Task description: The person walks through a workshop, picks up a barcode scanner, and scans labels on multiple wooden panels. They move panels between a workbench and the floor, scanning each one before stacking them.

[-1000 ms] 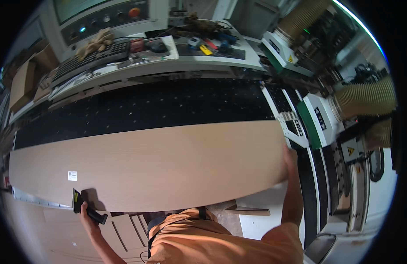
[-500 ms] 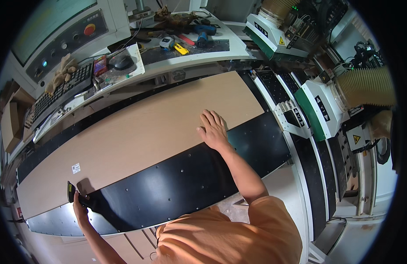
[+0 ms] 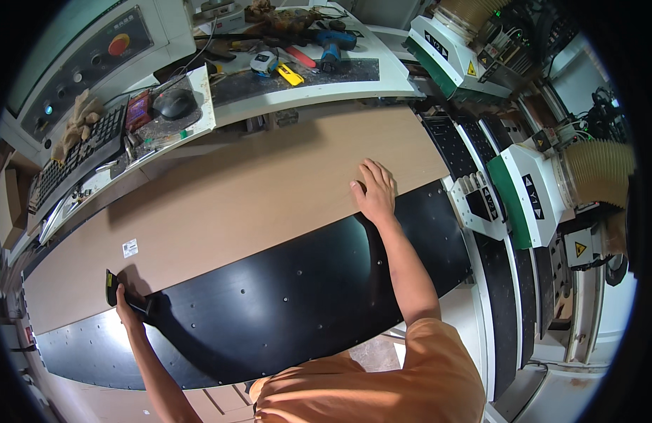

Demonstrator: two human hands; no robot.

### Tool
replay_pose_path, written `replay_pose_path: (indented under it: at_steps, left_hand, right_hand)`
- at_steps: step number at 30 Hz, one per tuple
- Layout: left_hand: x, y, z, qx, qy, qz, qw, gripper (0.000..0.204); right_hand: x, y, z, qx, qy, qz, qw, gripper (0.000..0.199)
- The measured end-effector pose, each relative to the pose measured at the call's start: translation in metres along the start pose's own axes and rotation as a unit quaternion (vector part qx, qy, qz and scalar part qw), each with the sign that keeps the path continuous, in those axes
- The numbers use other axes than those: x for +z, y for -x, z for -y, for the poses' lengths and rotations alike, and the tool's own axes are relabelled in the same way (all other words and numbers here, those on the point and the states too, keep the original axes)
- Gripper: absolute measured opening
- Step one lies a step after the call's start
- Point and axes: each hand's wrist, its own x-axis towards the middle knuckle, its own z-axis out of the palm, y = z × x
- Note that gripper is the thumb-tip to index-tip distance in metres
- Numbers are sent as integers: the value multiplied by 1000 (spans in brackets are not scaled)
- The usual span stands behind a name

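Note:
A long light-brown board (image 3: pixel 262 190) lies flat on a black table (image 3: pixel 269 303) dotted with small holes. A small white label (image 3: pixel 130 247) is stuck near the board's left end. My left hand (image 3: pixel 125 304) is closed round the handle of a black handheld scanner (image 3: pixel 113 287) with a yellow sticker, held over the board's near edge just below the label. Toward the right end, my right hand (image 3: pixel 375 189) lies flat on the board close to its near edge, fingers stretched out and nothing held.
Beyond the board stands a shelf with a keyboard (image 3: pixel 82 151), a mouse (image 3: pixel 175 104) and gloves (image 3: pixel 76 123). A yellow cutter (image 3: pixel 290 75), a tape measure (image 3: pixel 264 63) and a blue power tool (image 3: pixel 331 53) lie farther right. Machine heads with hoses (image 3: pixel 534 194) border the right side.
The board has slid away from me and slightly right across the table, with my right hand moving along on it. My left hand still holds the scanner near the label.

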Motion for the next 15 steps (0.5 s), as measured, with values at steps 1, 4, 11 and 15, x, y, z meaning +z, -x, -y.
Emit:
replay_pose_path:
  at_steps: [1,4,11,15]
  left_hand:
    - [10,1,-3,13,-10,6,1000,36]
    - [38,2,-12,11,-43,-3,999,36]
    - [75,-4,-5,2,-39,26,999,35]
    - [90,5,1,-5,-42,42,998,35]
  right_hand:
    - [0,-5,-11,5,-1,-9,1000,46]
    - [4,-11,-14,15,4,-29,999,42]
    - [-5,-27,-47,24,-20,-69,997,37]
    - [-7,-26,-57,19,-1,-97,995,35]
